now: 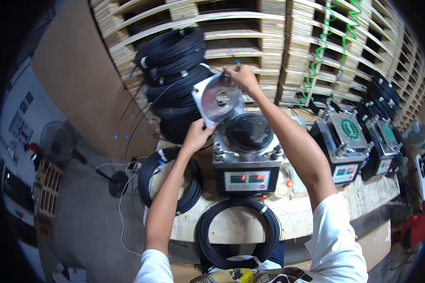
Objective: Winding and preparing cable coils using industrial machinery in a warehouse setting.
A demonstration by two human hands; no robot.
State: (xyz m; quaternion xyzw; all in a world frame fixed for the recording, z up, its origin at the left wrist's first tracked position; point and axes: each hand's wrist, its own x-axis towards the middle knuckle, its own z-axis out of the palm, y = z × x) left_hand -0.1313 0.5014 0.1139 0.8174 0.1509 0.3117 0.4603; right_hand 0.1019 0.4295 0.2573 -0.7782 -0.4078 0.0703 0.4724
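White short sleeves (337, 231) frame the near edge, and between them a black ring-shaped cable coil (203, 233) lies at the wooden bench's (297, 226) front edge, overlapping the person's lap. Beyond it, a square silver metal plate with a round recess and a central hole (212, 104) is held tilted just above and left of a silver-topped machine with a red-digit panel (246, 162). Both hands are closed on it: the left hand (197, 137) grips the lower edge, the right hand (242, 77) the upper corner, probably because holding opposite sides steadies the piece and keeps its recess clear of the fingers. Below the plate, a black round disc (250, 131) sits on the machine's top; whether plate and machine touch, I cannot tell. A tall stack of black cable coils (174, 80) crowds the plate's far left side, while another black coil with blue-tipped ends (193, 186) lies beside the machine, partly behind the left forearm. Pale wooden pallets (269, 61) wall off the back, and green spiral hoses (311, 70) hang near two similar machines to the right.
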